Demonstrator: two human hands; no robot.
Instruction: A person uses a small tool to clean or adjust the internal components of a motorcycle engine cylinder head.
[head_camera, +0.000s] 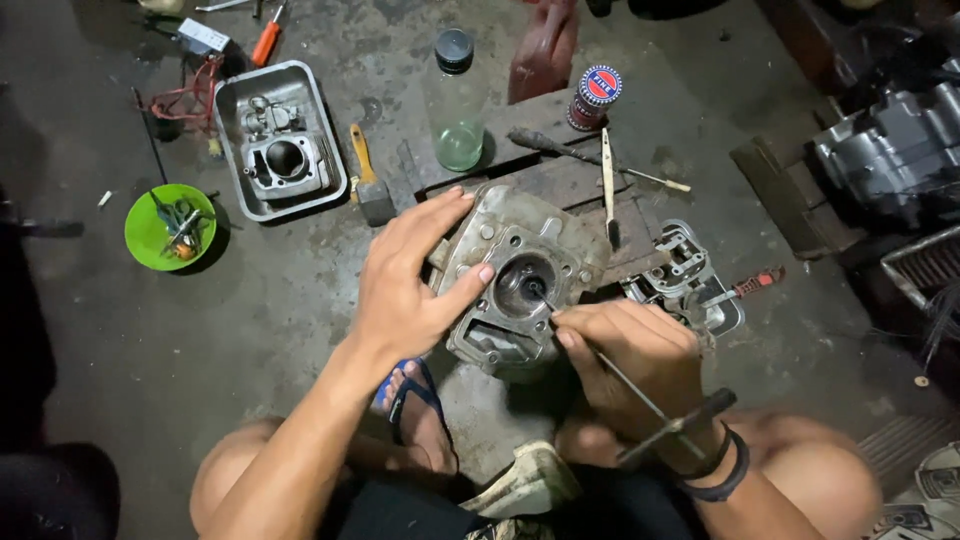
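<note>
A grey metal cylinder head (520, 285) rests on a wooden block (560, 175) on the floor, its round chamber facing up. My left hand (415, 275) lies flat on its left side, thumb pressed near the chamber's rim. My right hand (630, 350) grips a thin metal rod tool (640, 390) with a dark T-handle near my wrist. The rod's tip sits inside the chamber, touching a valve.
A metal tray (232, 120) with an engine cylinder stands at the upper left, beside a paintbrush (368, 180). A green bowl (150, 235), a clear bottle (458, 110), a small round tin (597, 95), a screwdriver (590, 158) and another engine part (685, 275) lie around. An engine (890, 150) sits at the right.
</note>
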